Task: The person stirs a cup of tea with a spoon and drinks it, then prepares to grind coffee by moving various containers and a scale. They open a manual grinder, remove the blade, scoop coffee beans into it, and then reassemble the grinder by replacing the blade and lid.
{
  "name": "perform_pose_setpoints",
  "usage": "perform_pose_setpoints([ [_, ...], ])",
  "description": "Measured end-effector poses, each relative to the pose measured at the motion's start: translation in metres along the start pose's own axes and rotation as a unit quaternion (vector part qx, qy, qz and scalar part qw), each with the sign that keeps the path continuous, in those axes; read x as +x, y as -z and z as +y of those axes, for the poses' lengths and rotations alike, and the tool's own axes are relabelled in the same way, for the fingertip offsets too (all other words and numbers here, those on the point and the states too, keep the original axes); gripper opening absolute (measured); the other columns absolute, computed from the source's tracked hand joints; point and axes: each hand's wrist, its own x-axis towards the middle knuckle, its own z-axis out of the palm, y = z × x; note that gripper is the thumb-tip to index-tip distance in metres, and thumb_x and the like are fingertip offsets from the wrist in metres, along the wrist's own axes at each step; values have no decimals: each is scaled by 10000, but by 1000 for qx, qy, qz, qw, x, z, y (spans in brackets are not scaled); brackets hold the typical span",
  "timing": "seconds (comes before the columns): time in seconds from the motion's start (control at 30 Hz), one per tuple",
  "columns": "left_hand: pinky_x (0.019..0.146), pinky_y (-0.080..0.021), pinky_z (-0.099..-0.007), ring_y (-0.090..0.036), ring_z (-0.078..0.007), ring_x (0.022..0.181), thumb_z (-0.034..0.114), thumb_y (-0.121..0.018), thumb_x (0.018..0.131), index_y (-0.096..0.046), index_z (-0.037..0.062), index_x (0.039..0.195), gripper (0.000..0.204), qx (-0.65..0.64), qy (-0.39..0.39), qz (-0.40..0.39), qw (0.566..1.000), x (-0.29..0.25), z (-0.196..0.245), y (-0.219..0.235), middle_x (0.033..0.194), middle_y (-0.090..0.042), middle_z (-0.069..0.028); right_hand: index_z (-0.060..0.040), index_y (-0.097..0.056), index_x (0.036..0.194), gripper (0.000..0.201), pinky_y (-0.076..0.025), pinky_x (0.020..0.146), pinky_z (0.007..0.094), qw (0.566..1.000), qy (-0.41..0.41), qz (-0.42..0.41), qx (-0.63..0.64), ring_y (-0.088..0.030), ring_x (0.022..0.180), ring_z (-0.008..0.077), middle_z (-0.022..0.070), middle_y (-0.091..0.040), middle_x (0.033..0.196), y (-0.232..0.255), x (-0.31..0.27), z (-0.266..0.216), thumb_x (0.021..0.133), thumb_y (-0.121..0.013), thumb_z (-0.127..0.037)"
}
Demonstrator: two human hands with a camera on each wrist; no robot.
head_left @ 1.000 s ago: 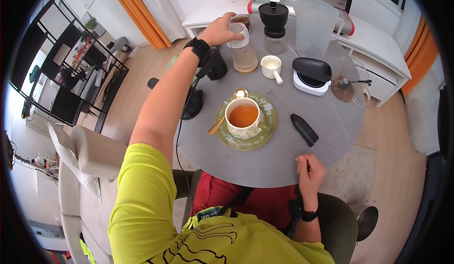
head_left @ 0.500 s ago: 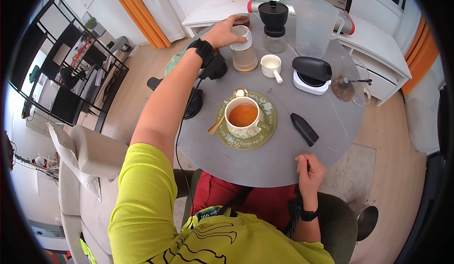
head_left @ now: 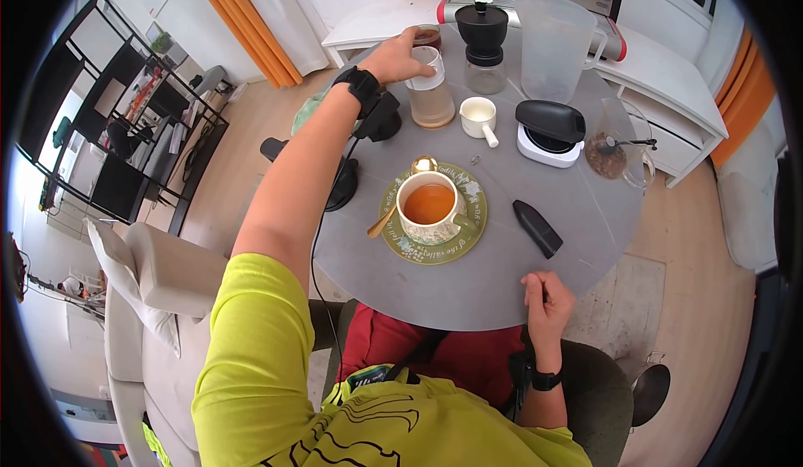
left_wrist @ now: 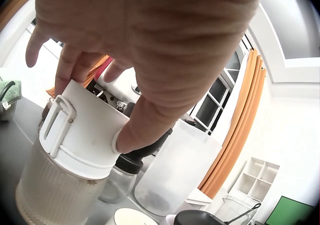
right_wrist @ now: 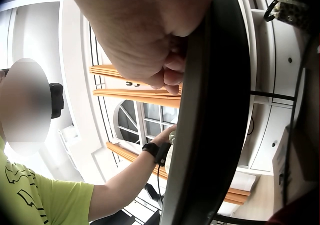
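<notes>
At the far left of the table stands a ribbed clear jar (head_left: 431, 105) with a white collar and side clasp (left_wrist: 59, 125). My left hand (head_left: 397, 59) grips its top from above; in the left wrist view the thumb lies on the near right side and the fingers reach over the far rim. A little brownish residue shows at the jar's base. A dark-filled jar (head_left: 427, 35) sits just behind the fingers. My right hand (head_left: 548, 304) rests at the table's front edge, fingers loosely curled and holding nothing.
A patterned cup of tea (head_left: 429, 207) stands on a green saucer (head_left: 468, 237) with a golden spoon. Nearby are a small white pot (head_left: 478, 115), a hand grinder (head_left: 483, 36), a frosted jug (head_left: 556, 48), a scale (head_left: 550, 136), a glass carafe (head_left: 606, 156) and a black handheld device (head_left: 537, 228).
Since a second ago my left hand has shifted slightly right and toward me at the jar's top, with the wrist turned. The right hand has stayed in place.
</notes>
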Motion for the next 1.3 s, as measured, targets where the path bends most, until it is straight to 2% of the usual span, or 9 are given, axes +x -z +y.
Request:
perform_pose_setpoints([
  [0.07, 984, -455, -393, -564, -372, 1167, 439, -768, 706, -286, 109, 1474, 965, -2, 5, 1, 1000, -1, 1, -2, 1261, -546, -290, 2, -620, 796, 104, -363, 493, 273, 1000, 0, 0, -2, -477, 485, 140, 60, -521, 586, 0, 0, 0, 891, -626, -39],
  [0.13, 1018, -442, -387, -562, -322, 1189, 374, -773, 715, -367, 25, 1409, 876, 41, -17, 103, 994, -5, 1, -8, 1279, -560, -241, 0, -619, 797, 103, -367, 496, 274, 1000, -2, -5, -7, -480, 484, 143, 59, -522, 586, 1, 0, 1, 892, -626, -40],
  [0.27, 968, -476, -357, -596, -271, 1149, 338, -737, 800, -475, 13, 1339, 682, -31, -91, 177, 979, -38, 36, 11, 1190, -622, -201, 0, -619, 799, 104, -371, 499, 270, 1000, 6, -6, -15, -484, 488, 137, 58, -524, 588, 1, 0, -2, 895, -624, -41],
  [0.4, 905, -501, -321, -638, -236, 1011, 194, -593, 943, -635, -44, 1099, 287, -382, -235, 23, 893, -84, 105, 45, 1048, -681, -143, 3, -622, 807, 110, -372, 502, 256, 999, -35, -14, 1, -491, 510, 110, 55, -540, 606, 0, -2, -2, 907, -605, -40],
  [0.43, 988, -425, -304, -582, -196, 1095, 224, -565, 970, -595, 9, 1207, 322, -464, -314, -164, 812, -84, 114, 61, 1163, -633, -132, 5, -624, 812, 111, -373, 504, 251, 999, -43, -8, 0, -493, 519, 99, 53, -548, 613, 0, -2, -1, 910, -599, -40],
  [0.53, 931, -432, -278, -593, -153, 1021, 167, -568, 952, -614, 20, 1173, 269, -565, -439, -292, 634, -120, 149, 65, 1112, -641, -103, -2, -615, 821, 147, -340, 502, 232, 1000, -28, -6, -4, -459, 529, 64, 17, -527, 622, -3, -3, 1, 942, -571, -73],
  [0.63, 913, -434, -279, -589, -151, 998, 166, -567, 953, -610, 20, 1157, 255, -549, -509, -331, 575, -145, 174, 46, 1092, -638, -101, -10, -610, 833, 169, -305, 498, 215, 1000, -17, -13, 15, -423, 530, 40, -17, -489, 609, -2, -3, 6, 966, -544, -90],
  [1.13, 828, -440, -279, -569, -139, 884, 159, -563, 956, -589, 19, 1080, 190, -499, -593, -258, 576, -163, 188, 9, 989, -623, -92, -34, -666, 884, 123, -406, 541, 253, 985, -64, -45, -153, -499, 570, 90, 22, -573, 644, 9, -11, 18, 928, -611, -134],
  [1.3, 800, -442, -280, -562, -135, 846, 157, -561, 956, -582, 18, 1055, 171, -497, -585, -253, 589, -168, 182, 10, 955, -619, -89, -58, -678, 883, 147, -431, 559, 275, 975, -216, -2, -57, -512, 589, 104, 23, -577, 642, 5, -15, 21, 926, -623, -187],
])
